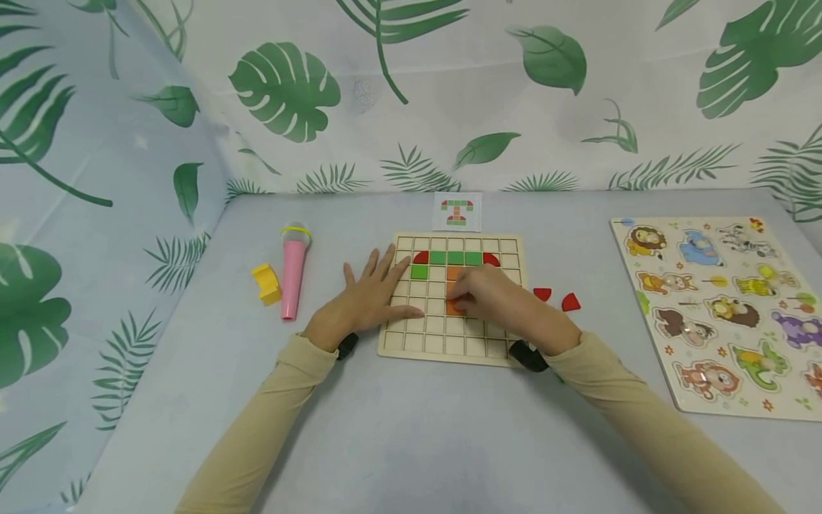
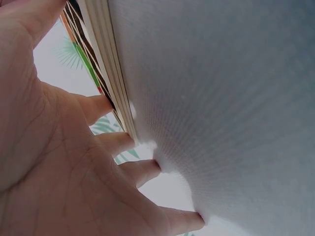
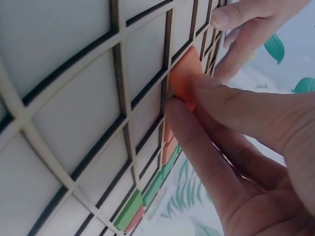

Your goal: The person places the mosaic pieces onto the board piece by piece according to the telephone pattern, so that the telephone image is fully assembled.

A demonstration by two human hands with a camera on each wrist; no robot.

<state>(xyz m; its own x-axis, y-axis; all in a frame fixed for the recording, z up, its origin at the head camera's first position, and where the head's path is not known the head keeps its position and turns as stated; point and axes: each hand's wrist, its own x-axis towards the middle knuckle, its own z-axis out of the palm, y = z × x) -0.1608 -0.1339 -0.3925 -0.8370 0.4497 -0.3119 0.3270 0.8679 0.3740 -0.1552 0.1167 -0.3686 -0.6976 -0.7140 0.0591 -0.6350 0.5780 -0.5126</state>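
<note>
Grey table (image 1: 398, 435): under the pale wooden grid board (image 1: 424, 346).
Right hand (image 1: 493, 294): nearer; grip pinching the orange square tile (image 3: 184, 73) at the board's middle.
Left hand (image 1: 367, 294): spread at the board's left edge, grasping nothing.
Green square tiles (image 1: 455, 258): beyond the grip.

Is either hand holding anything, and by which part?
The right hand pinches a flat orange square tile by its palm-side edge; the left hand holds nothing, spread at the edge of the pale wooden grid board.
</note>
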